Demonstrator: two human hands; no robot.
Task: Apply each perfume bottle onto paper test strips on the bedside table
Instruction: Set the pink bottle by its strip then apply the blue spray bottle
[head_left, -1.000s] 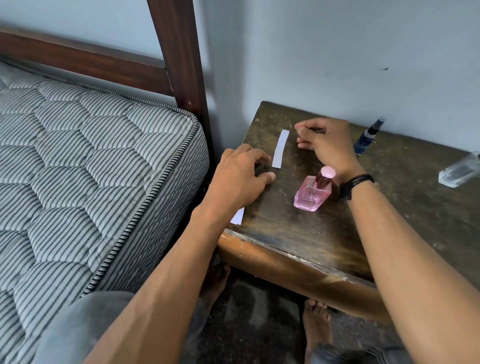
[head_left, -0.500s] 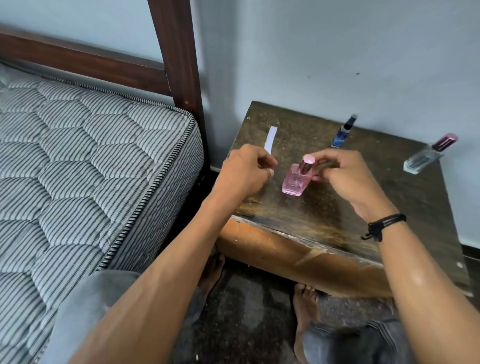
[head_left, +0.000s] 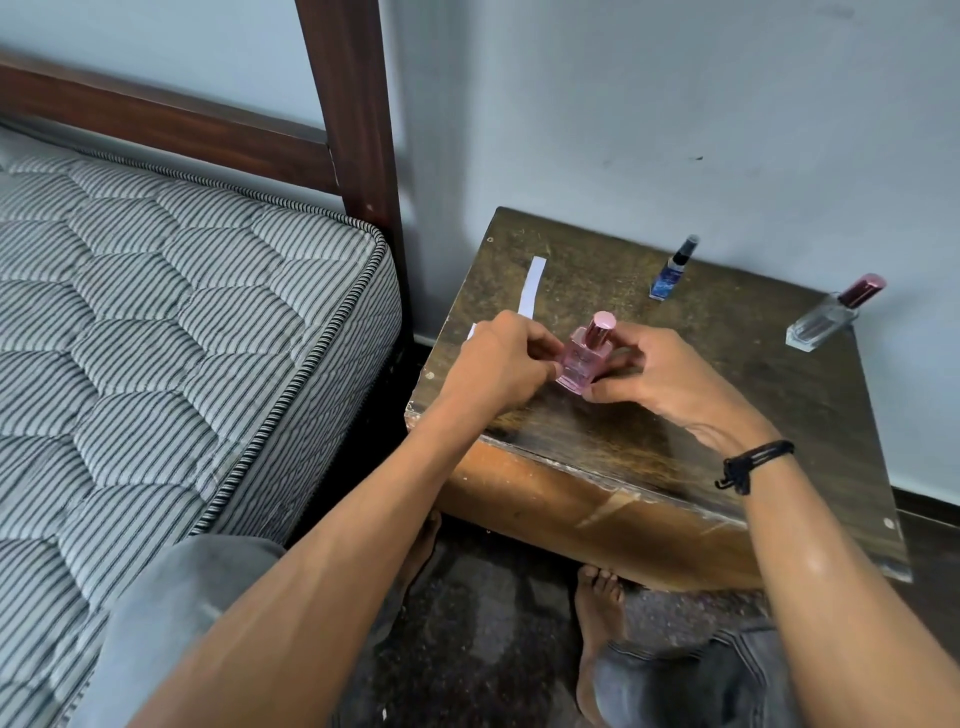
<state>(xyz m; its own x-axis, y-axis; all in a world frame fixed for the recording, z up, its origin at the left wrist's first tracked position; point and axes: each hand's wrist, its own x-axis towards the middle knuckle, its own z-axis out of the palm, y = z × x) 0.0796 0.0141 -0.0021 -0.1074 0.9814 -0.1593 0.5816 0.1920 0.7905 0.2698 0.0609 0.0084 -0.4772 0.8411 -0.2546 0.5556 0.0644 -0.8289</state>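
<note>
**Head view: two hands bracing the pink bottle before uncapping**

The left hand (head_left: 501, 364) and right hand (head_left: 660, 374) are closing curled fingers on opposite sides of the square pink glass perfume bottle (head_left: 584, 358). It is standing capped near the front of the dark worn wooden bedside table (head_left: 727, 415), probably being steadied for cap removal. A white paper test strip (head_left: 533, 286) is lying just behind-left of the pink bottle, within easy reach for application. A slim blue spray bottle (head_left: 672, 270) and a clear glass bottle with a rose metallic cap (head_left: 831, 317) are waiting behind-right of it, well apart.
</note>
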